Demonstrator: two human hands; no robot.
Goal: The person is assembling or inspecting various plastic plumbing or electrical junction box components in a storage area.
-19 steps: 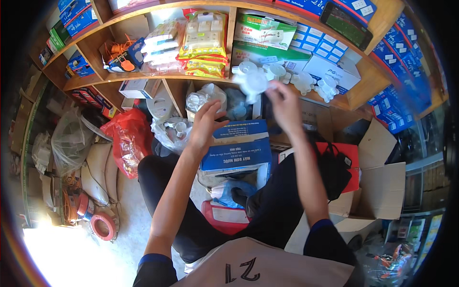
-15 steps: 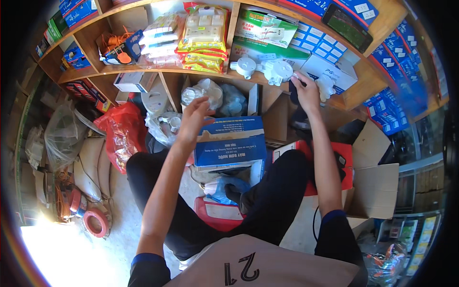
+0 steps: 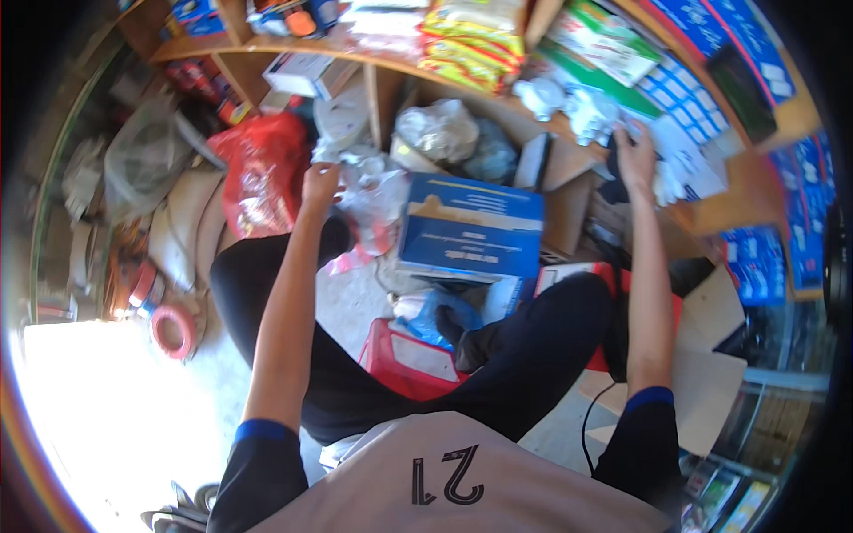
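Note:
My left hand [image 3: 322, 185] hangs in front of a clear plastic bag [image 3: 369, 186] with pale contents, its fingers loosely bent and apart, nothing visible in them. Beyond that bag stands a round white container [image 3: 342, 115]. Up at the right, my right hand [image 3: 634, 158] is at the shelf edge, close beside a cluster of round white plastic fittings [image 3: 591, 114]. Blur hides whether its fingertips touch or grip one. Another white fitting [image 3: 539, 98] lies left of the cluster. A white box [image 3: 697, 164] sits right of this hand.
Between my knees are a blue carton [image 3: 471, 229] and a red plastic stool [image 3: 395, 362]. A red bag [image 3: 259, 173] stands at the left, with tape-like red rings [image 3: 173, 331] on the floor. Yellow packets [image 3: 471, 44] and a dark phone [image 3: 742, 93] line the shelves.
My left hand has moved left, from above the blue carton to the clear bag. My right hand stays beside the white fittings. The whole view has shifted and blurred.

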